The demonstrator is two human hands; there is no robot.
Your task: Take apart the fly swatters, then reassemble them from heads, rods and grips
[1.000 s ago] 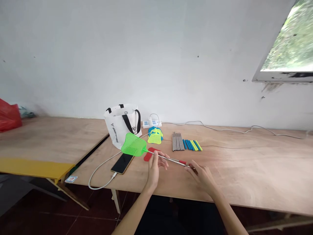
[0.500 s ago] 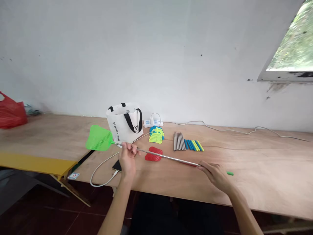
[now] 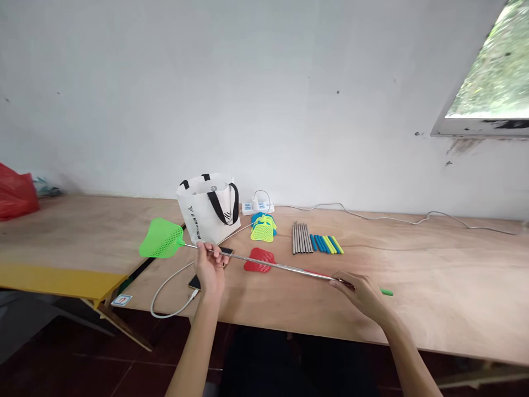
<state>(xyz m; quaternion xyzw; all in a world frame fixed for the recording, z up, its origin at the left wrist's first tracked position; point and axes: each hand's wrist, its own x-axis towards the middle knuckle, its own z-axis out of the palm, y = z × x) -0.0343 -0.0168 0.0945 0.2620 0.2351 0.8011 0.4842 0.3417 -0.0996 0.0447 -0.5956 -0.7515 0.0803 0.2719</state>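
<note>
The fingers of the left hand pinch the thin metal rod of a green fly swatter. The fingers of the right hand are curled shut round its handle end, and a green tip pokes out just beyond them. The swatter hangs almost level between the two hands, just above the plywood table. Its mesh head reaches out past the left fingers, over the gap between this table and a second table.

Just under the left fingers lies a phone, half hidden by the hand, and its white cable loops over the near edge. Beyond those fingers a white tote bag stands upright. Between the two hands, beneath the rod, a red swatter head lies flat. Farther back are yellow and blue swatter heads, a row of metal rods, a row of coloured handles beside it and a power strip against the white wall.

To the right of the right fingers the wood runs bare to the frame's edge, under a window. The near table edge passes just below both wrists. Far to the left, a red plastic bag sits on the second table.
</note>
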